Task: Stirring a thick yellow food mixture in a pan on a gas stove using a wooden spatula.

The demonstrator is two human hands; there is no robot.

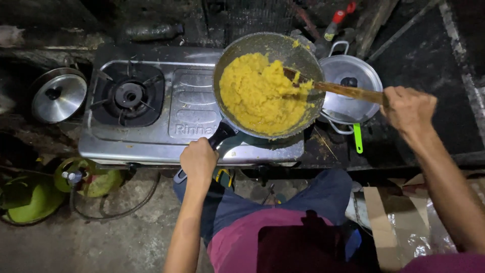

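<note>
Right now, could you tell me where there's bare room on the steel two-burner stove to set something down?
The embossed steel panel between the unlit left burner and the grey pan of yellow mash is bare. The stove's right side is crowded: pan, wooden spatula, lidded steel pot.

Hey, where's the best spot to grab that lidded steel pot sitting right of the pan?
Probably by the steel pot's loop handles at its far and near rims, coming from above; the wooden spatula crosses over its lid, blocking the knob.
</note>
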